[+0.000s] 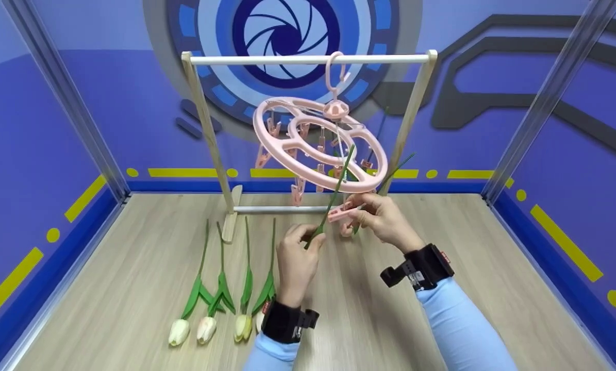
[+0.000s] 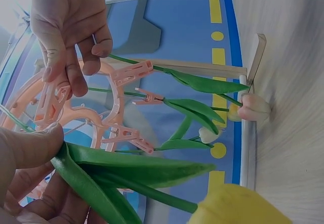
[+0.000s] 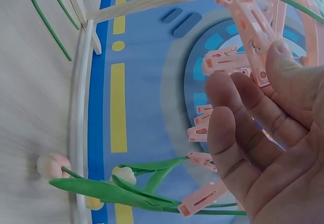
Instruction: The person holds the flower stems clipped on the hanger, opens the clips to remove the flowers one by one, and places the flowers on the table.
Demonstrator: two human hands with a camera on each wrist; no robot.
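Note:
My left hand (image 1: pixel 297 260) pinches the green stem (image 1: pixel 337 190) of a tulip, stem end pointing up. Its yellow bloom (image 2: pixel 233 206) hangs low in the left wrist view, with broad leaves (image 2: pixel 131 160) beside the fingers. With thumb and fingers my right hand (image 1: pixel 387 221) pinches a pink clothespin (image 3: pixel 252 34) near the tilted rim of the pink round hanger (image 1: pixel 308 172). The stem stands close to this clothespin; whether they touch I cannot tell. Other tulips hang head down from clothespins, among them a pinkish one (image 2: pixel 253 107) and a white one (image 2: pixel 208 134).
The hanger's hook (image 1: pixel 333 72) sits on the white top bar (image 1: pixel 266 60) of a wooden rack (image 1: pixel 204 113). Several loose tulips, one with a yellowish bloom (image 1: pixel 243 328), lie on the table (image 1: pixel 132 288) at left, one partly behind my left wrist.

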